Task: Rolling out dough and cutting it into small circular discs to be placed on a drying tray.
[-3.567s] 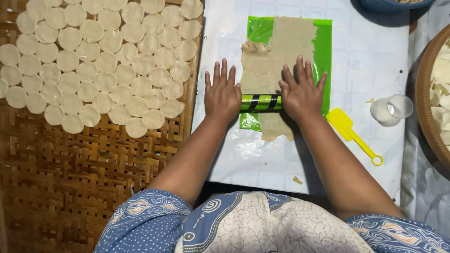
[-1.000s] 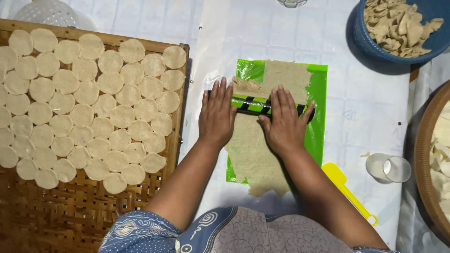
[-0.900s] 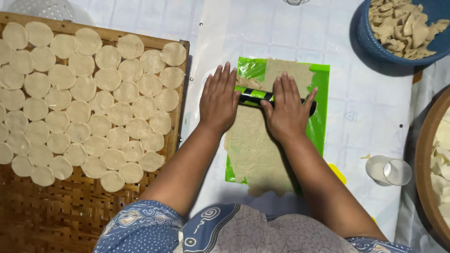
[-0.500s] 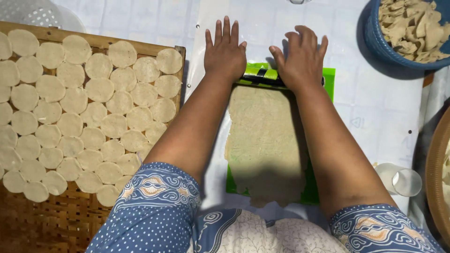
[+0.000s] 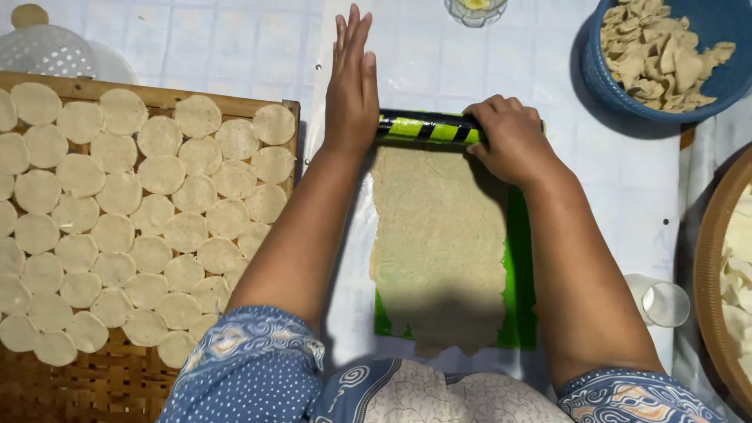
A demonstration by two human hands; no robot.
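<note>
Head view: the right hand (image 5: 513, 141) curls over the green-and-black roller (image 5: 427, 128), hiding that end. The left hand (image 5: 351, 86) lies flat, fingers extended, covering the other end, above the dough sheet (image 5: 439, 243).

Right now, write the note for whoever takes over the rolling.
Left hand: flat and open, heel on the roller's left end.
Right hand: curled over its right end.
Roller: at the far edge of the green mat.
Dough: rolled into a long thin sheet on the mat, edges ragged.
Done: many cut rounds on the woven tray.
Left: sheet not yet cut.
</note>
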